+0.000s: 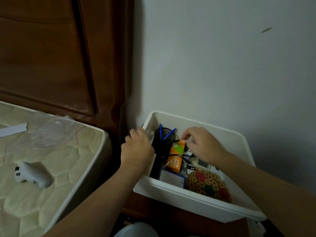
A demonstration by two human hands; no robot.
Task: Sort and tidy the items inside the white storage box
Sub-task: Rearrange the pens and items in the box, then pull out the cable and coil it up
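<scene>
The white storage box (196, 200) stands on a wooden stand by the wall. Inside are a black mesh pen cup (164, 142) with blue pens (168, 134), an orange box (176, 156), black and white cables (181, 155), a blue-edged white box (172, 178), a woven coaster with coloured flowers (206, 185) and a small white device (203, 164). My left hand (136, 147) grips the box's left wall near a labelled item. My right hand (200, 142) reaches into the box and pinches something small and white above the orange box.
A bare mattress (51, 159) lies at left with a white game controller (32, 174) and a white strip (13, 130) on it. A dark wooden headboard (59, 57) stands behind. The grey wall (222, 65) backs the box.
</scene>
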